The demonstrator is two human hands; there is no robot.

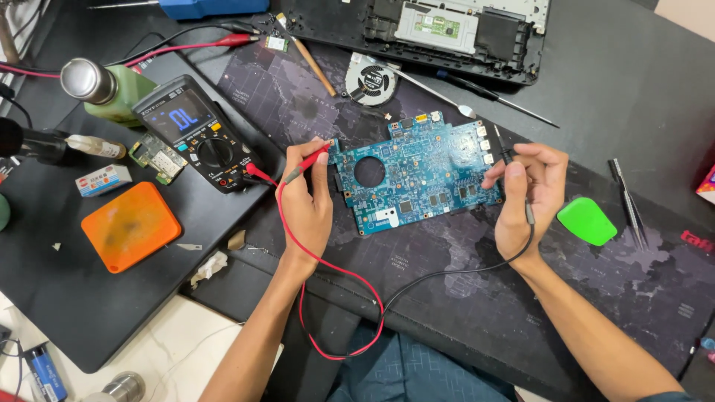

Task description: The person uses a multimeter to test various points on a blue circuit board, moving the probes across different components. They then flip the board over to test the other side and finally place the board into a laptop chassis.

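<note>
The red probe [305, 162] is clamped in the left hand [305, 205], tip pointed up-right at the circuit board [417, 175]; the black probe [505, 155] is pinched by the right hand [525, 197], tip pointed up-left.

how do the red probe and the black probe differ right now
The red probe is in the left hand, its tip at the blue circuit board's left edge. The black probe is in the right hand, at the board's right edge. Both trail leads toward the person.
</note>
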